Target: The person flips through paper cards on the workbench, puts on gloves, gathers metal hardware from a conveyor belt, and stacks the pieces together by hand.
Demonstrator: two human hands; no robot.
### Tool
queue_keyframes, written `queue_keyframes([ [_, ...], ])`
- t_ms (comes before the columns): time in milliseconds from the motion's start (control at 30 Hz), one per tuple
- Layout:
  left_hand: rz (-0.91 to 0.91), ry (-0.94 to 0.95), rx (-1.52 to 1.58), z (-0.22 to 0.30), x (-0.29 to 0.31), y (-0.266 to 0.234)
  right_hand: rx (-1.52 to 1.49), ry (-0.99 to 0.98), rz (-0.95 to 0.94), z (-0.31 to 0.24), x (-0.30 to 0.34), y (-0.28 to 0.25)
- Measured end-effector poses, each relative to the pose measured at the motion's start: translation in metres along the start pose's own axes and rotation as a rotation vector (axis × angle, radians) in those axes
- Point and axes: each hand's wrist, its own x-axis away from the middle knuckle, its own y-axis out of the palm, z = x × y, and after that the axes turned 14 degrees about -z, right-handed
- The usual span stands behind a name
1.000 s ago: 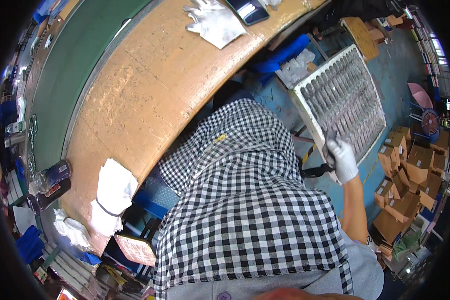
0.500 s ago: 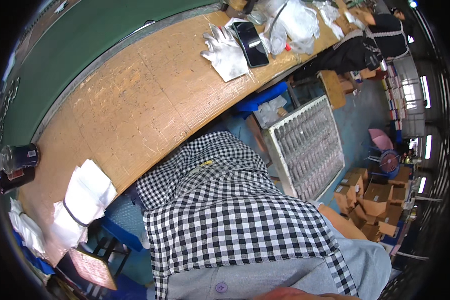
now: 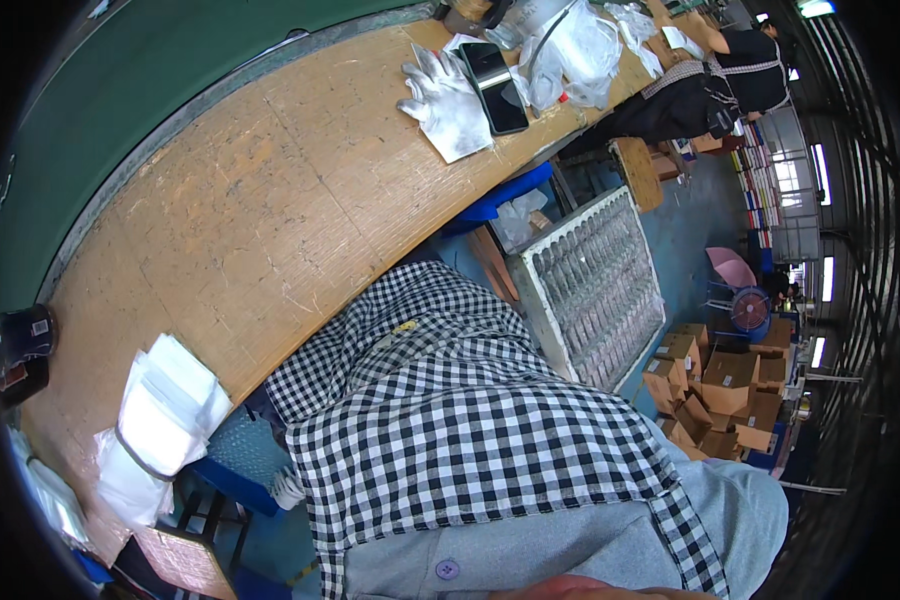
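Observation:
What looks like my left hand in a whitish glove (image 3: 288,488) shows at the left edge of the checked apron (image 3: 470,440). Only part of it is visible, and I cannot make out whether its fingers are spread or closed. My right hand is out of sight; just the grey sleeve (image 3: 735,515) on that side shows. On the wooden workbench (image 3: 260,220) in front of me lies a white work glove (image 3: 448,108), with a dark phone (image 3: 495,88) against its right side. A banded stack of white plastic bags (image 3: 170,405) rests at the bench's left end.
Clear plastic bags (image 3: 575,55) are heaped at the bench's far right. A grey ridged tray (image 3: 595,285) stands tilted to my right. Open cardboard boxes (image 3: 725,385) and a fan (image 3: 750,310) stand farther off. A person in dark clothes (image 3: 755,70) is beyond the bench.
My bare right forearm has gone out of view. The whitish glove at my left side shows more. The bench and tray have shifted slightly left in the picture.

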Motion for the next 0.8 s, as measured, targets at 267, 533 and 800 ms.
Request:
queue_keyframes([
  [267, -0.254, -0.081, -0.097, 0.02, 0.016, -0.031, -0.11, -0.157, 0.021, -0.014, 0.013, 0.032],
  [533, -0.44, -0.248, -0.257, 0.081, 0.039, -0.073, -0.509, -0.426, 0.035, -0.007, 0.001, 0.032],
  [800, 0.351, 0.013, -0.323, 0.18, -0.065, -0.145, -0.652, -0.955, 0.479, -0.013, 0.069, -0.002],
])
